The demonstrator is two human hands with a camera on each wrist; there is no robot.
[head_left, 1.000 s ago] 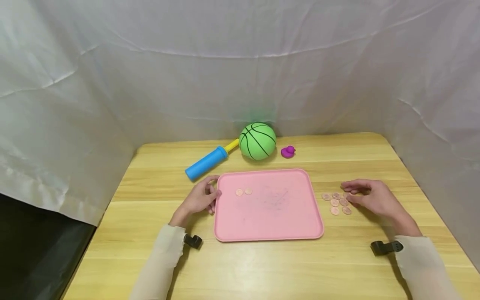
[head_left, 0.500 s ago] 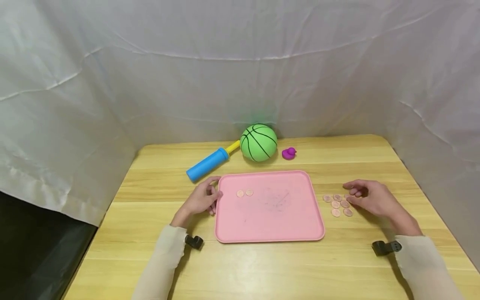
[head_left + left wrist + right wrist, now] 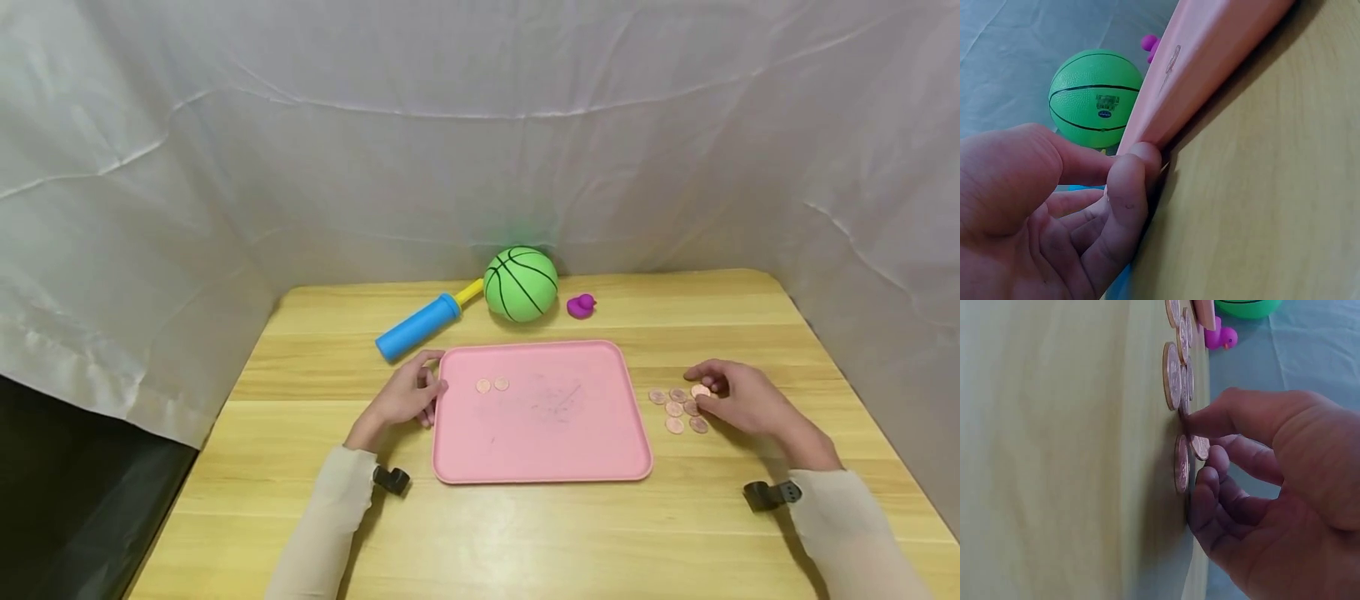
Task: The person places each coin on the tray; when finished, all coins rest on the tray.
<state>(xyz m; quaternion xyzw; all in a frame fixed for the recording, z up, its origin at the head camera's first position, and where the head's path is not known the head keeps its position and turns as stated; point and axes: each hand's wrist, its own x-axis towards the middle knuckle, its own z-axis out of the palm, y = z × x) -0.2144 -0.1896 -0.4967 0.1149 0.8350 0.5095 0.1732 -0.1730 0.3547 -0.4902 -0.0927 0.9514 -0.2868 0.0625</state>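
Observation:
My left hand (image 3: 406,392) grips the left rim of a pink tray (image 3: 540,450), its thumb on the edge and its fingers curled at the outer side, as the left wrist view shows. Two copper-coloured coins lie side by side on the tray, towards its upper left; one is the coin (image 3: 483,386). Right of the tray, my right hand (image 3: 750,404) pinches a coin (image 3: 1200,447) between thumb and fingers, tilted at the table surface. Several more coins lie flat around it in a loose cluster, such as the coin (image 3: 674,425) at the near side.
Behind the tray stand a green ball (image 3: 521,284) with black lines and a small purple rubber duck (image 3: 581,306). A blue hand pump (image 3: 417,327) with a yellow end lies left of the ball. Pale curtains (image 3: 480,167) surround the wooden table (image 3: 525,542).
The right fingers have drawn in on the far right coin of the cluster, which now shows brighter and tilted. The left hand stays on the tray rim; the view has shifted slightly.

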